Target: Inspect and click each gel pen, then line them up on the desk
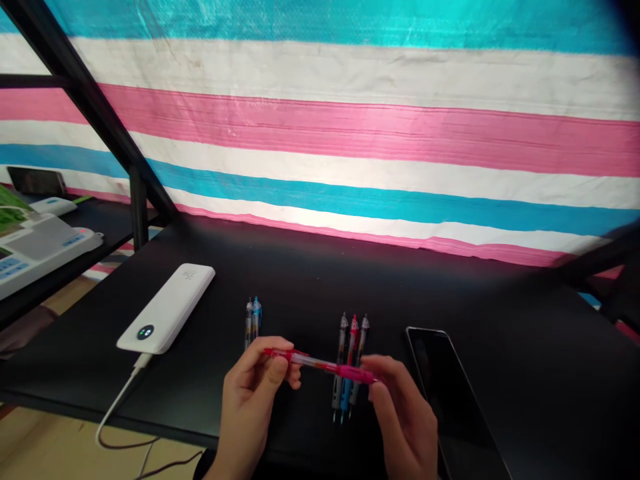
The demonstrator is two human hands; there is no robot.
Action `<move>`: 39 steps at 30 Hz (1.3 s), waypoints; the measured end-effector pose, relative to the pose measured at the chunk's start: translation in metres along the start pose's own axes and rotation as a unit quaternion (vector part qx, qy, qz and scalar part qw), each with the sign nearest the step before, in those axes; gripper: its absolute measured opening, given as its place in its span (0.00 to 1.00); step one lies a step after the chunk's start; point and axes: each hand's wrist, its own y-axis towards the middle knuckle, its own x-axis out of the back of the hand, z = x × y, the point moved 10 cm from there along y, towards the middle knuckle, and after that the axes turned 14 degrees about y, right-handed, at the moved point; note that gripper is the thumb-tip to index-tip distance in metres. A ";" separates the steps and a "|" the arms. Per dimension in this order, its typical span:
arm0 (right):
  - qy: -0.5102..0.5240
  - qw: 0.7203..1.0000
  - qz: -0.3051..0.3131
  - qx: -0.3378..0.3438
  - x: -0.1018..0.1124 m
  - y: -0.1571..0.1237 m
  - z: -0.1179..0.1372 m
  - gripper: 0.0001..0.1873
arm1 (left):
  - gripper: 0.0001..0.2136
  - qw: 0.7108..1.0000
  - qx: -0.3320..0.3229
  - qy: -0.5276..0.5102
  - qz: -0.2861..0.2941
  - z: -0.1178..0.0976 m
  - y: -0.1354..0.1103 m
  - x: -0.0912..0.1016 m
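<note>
A pen [320, 364] with a red end, a clear barrel and a pink grip is held level above the black table. My left hand [250, 400] pinches its red end between thumb and fingers. At the other end, the thumb and fingertips of my right hand [407, 417] close around the tip of the pink grip. Below and behind the held pen, three pens [342, 343] lie side by side, one with a red top and a blue grip. Two more pens [253, 317], one of them blue, lie partly hidden behind my left hand.
A white power bank [173, 307] with a lit display lies on the left, a white cable [117, 400] plugged into it. At the right lies a dark phone [457, 393]. Striped sheeting [350, 133] hangs behind the black table [290, 260]. A white device [55, 250] stands on the neighbouring table.
</note>
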 end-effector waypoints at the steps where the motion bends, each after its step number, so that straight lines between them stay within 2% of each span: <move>1: 0.003 1.000 0.016 -0.007 -0.003 0.001 0.000 0.15 | 0.11 1.000 -0.001 -0.002 -0.001 -0.002 0.000 0.000; 3: 0.004 0.999 0.033 -0.012 -0.006 0.003 0.002 0.19 | 0.10 1.000 -0.007 -0.004 -0.003 -0.004 0.001 -0.001; 7: 0.000 1.000 0.007 0.000 -0.001 0.003 0.006 0.10 | 0.09 1.000 -0.007 -0.007 0.003 0.000 0.001 0.000; 12: 0.012 0.999 0.037 -0.032 -0.007 0.003 0.000 0.20 | 0.08 1.000 0.000 -0.015 0.008 0.007 0.000 0.002; 13: 0.007 0.999 0.033 -0.028 -0.006 0.003 0.001 0.20 | 0.08 1.000 0.001 -0.016 0.008 0.008 0.000 0.002; 16: -0.001 1.000 0.005 -0.009 0.000 0.003 0.004 0.10 | 0.09 1.000 0.001 -0.017 0.000 0.007 -0.001 0.004; 17: 0.000 1.000 0.005 -0.012 0.000 0.003 0.003 0.10 | 0.09 1.000 0.002 -0.016 -0.002 0.007 -0.001 0.004; 21: -0.002 0.999 0.034 -0.042 -0.004 0.003 -0.005 0.19 | 0.09 1.000 -0.002 -0.013 0.002 0.005 0.000 0.003; 25: -0.013 0.999 -0.006 -0.040 0.004 0.002 -0.006 0.09 | 0.08 1.000 -0.015 -0.013 -0.004 -0.001 0.001 0.002; 27: -0.012 0.998 -0.010 -0.060 0.005 0.002 -0.009 0.11 | 0.09 1.000 -0.017 -0.013 -0.009 -0.003 0.001 0.001; 31: -0.013 0.996 0.028 -0.082 -0.004 0.003 -0.010 0.21 | 0.09 1.000 -0.011 -0.016 -0.008 -0.003 0.001 0.001; 35: 0.010 0.996 0.000 -0.088 0.001 0.003 -0.011 0.12 | 0.10 1.000 -0.007 -0.019 -0.010 0.000 0.001 0.003; 39: 0.005 0.995 0.002 -0.096 0.001 0.004 -0.009 0.19 | 0.09 1.000 -0.002 -0.016 -0.001 0.004 -0.001 0.003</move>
